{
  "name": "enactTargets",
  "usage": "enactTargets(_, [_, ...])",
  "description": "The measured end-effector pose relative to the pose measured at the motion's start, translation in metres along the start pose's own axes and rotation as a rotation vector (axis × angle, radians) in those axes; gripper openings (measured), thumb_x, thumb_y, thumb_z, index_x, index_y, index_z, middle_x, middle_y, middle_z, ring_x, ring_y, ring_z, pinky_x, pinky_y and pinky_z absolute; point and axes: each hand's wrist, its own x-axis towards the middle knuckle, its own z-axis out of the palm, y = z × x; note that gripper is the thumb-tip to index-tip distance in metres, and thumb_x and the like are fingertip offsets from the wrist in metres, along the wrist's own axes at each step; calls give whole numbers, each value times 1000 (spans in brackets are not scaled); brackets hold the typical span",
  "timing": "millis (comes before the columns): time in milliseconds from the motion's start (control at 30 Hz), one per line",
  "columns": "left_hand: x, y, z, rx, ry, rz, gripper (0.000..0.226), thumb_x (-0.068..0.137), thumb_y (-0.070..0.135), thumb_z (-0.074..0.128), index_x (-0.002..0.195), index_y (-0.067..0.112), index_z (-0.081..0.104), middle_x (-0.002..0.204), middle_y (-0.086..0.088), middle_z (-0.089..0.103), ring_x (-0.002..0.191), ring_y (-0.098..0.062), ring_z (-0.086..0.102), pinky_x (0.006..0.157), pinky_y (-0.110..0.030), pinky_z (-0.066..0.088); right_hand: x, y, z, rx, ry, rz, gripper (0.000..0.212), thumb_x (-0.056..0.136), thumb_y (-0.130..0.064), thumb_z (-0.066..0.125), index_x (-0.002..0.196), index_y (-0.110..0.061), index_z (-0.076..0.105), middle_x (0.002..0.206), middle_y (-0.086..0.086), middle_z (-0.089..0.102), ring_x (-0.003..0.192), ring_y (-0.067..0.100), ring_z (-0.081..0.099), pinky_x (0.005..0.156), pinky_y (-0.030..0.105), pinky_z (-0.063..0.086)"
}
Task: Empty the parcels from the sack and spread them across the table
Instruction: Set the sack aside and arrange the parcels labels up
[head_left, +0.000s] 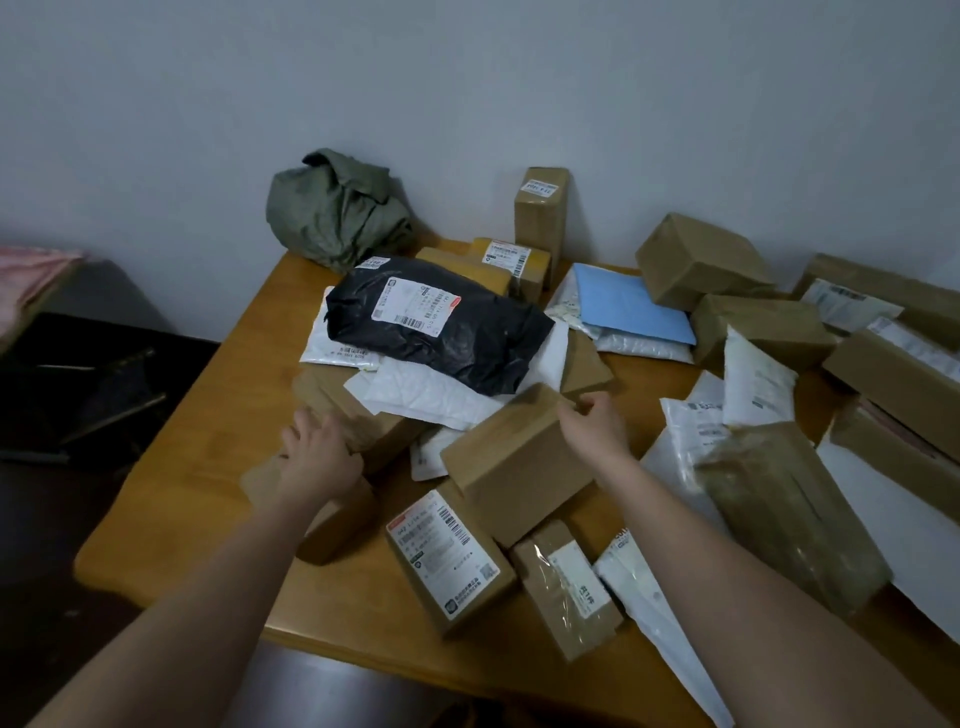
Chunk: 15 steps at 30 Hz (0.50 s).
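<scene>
Near the tabletop (171, 499) front edge, labelled boxes crowd. Left hand (317, 457) lies flat, fingers straight, on a brown box (363, 421); right hand (597, 421) curls onto a tilted box (514, 462). Bare wood left. Crumpled green sack (337, 208) at far corner.

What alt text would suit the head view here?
Two bare hands work a heap of parcels on a wooden table: the left hand rests on a brown box, the right hand grips the far edge of another box. A crumpled green sack sits by the wall.
</scene>
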Motion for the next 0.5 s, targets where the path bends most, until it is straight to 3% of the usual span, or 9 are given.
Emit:
enactTargets(100, [9, -3, -8, 15, 1, -16, 66, 89, 29, 56, 145, 15, 23, 148, -17, 12, 134, -39, 17, 108, -49, 30, 14, -17, 4, -121, -114, -2, 60, 88, -49, 53, 137, -17, 41, 133, 8, 48, 110, 24, 51, 90, 39, 47])
enactTargets(167, [17, -6, -9, 46, -18, -27, 69, 89, 33, 54, 145, 13, 21, 149, -20, 13, 136, -40, 14, 109, -49, 24, 22, -26, 7, -186, -169, 104, 79, 83, -56, 53, 146, -18, 27, 143, 13, 37, 122, 32, 46, 94, 42, 46])
enactTargets(267, [29, -13, -8, 20, -116, -83, 79, 85, 38, 58, 147, 14, 16, 152, -18, 13, 139, -41, 10, 110, -51, 22, 24, -28, 17, -151, -217, 269, 83, 89, -45, 53, 152, -21, 6, 146, 17, 31, 121, 37, 47, 88, 47, 52])
enactTargets(333, [39, -17, -9, -16, -162, -100, 85, 82, 41, 60, 148, 16, 14, 152, -17, 15, 139, -41, 11, 110, -52, 23, 23, -29, 26, -153, -223, 269, 77, 89, -42, 52, 151, -22, 11, 142, 16, 36, 116, 37, 50, 81, 50, 55])
enactTargets(400, [52, -19, -14, -39, -140, -83, 86, 80, 41, 60, 149, 16, 15, 151, -16, 16, 138, -39, 13, 109, -54, 25, 25, -36, 34, -148, -250, 224, 73, 89, -43, 55, 149, -17, 22, 142, 13, 38, 118, 35, 50, 80, 43, 52])
enactTargets(433, [56, -18, -20, -70, -119, -75, 85, 81, 39, 60, 149, 15, 14, 151, -16, 15, 138, -39, 14, 109, -54, 26, 27, -42, 37, -160, -235, 210, 70, 89, -43, 56, 147, -15, 28, 142, 13, 39, 119, 33, 49, 83, 41, 50])
enactTargets(500, [67, -15, -30, -156, -82, -44, 84, 85, 33, 60, 150, 13, 11, 152, -18, 12, 139, -41, 14, 111, -51, 24, 39, -55, 41, -238, -31, 162, 66, 88, -47, 55, 143, -15, 36, 146, 12, 35, 126, 32, 43, 98, 42, 43])
